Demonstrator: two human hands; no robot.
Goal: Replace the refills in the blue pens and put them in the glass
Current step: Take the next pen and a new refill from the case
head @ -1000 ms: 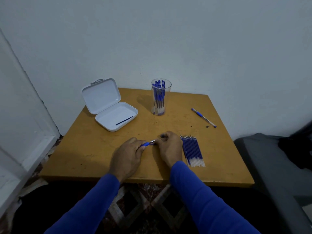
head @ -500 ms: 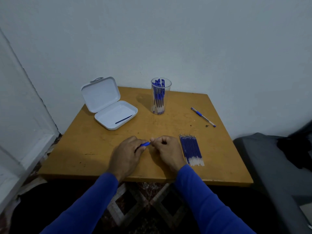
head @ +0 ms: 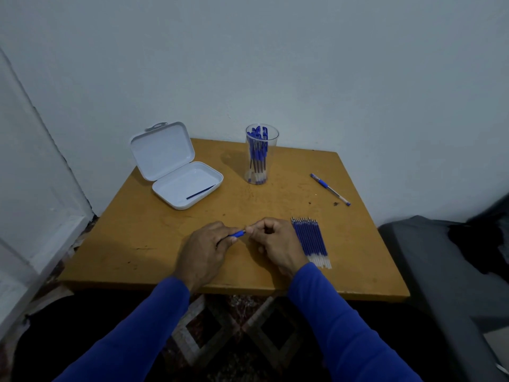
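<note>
Over the front middle of the table, my left hand [head: 205, 250] grips a blue pen [head: 237, 233] by its barrel. My right hand [head: 274, 245] pinches the pen's tip end with thumb and fingers. Just right of my right hand lies a row of several blue refills [head: 310, 241]. A clear glass [head: 259, 154] holding several blue pens stands at the back middle. Another blue pen [head: 330, 189] lies alone at the back right.
An open white plastic case [head: 176, 172] sits at the back left, with one dark blue refill [head: 200, 192] in its tray. The yellow table [head: 154, 230] stands against a white wall. A dark grey seat [head: 446, 271] is beside the table on the right.
My right hand has shifted slightly left and its fingers now close on the pen's tip end; less of the pen shows between my hands. The left hand has stayed in place.
</note>
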